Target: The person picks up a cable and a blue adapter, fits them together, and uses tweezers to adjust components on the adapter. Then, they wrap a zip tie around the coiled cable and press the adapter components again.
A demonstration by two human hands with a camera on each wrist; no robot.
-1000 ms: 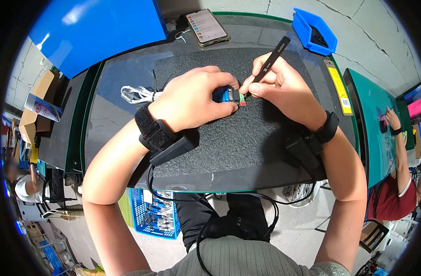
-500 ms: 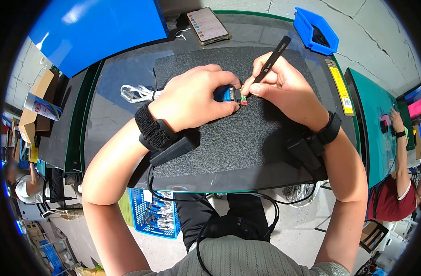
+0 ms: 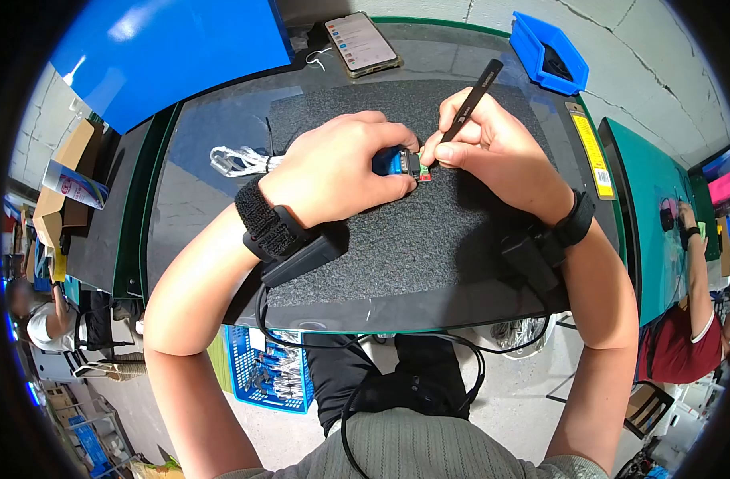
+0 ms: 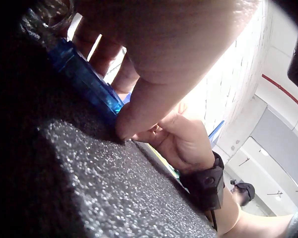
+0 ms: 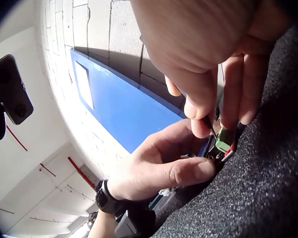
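My left hand (image 3: 333,168) grips a blue D-sub serial connector (image 3: 389,162) low on the dark mat, thumb on the near side and index finger on the far side. At the connector's right end sits a green terminal block (image 5: 222,141) with a red piece (image 3: 425,178) beside it. In my right hand (image 3: 500,152) is a slim black pen-shaped tool (image 3: 476,96), pinched between thumb and fingers and slanting up to the right. Its thin dark tip (image 5: 211,128) meets the terminal block in the right wrist view. A coiled whitish cable (image 3: 241,161) lies left of my left hand.
A phone (image 3: 363,44) lies at the table's back, with a blue bin (image 3: 548,56) at the back right. A yellow package (image 3: 591,152) lies along the right edge. A blue panel (image 3: 165,56) stands at back left; a blue basket of cables (image 3: 267,371) is below.
My left hand keeps its grip on the connector. The black tool has turned and tilted slightly in my right hand, its tip staying at the terminal block. Another person's hand at far right moved nearer them.
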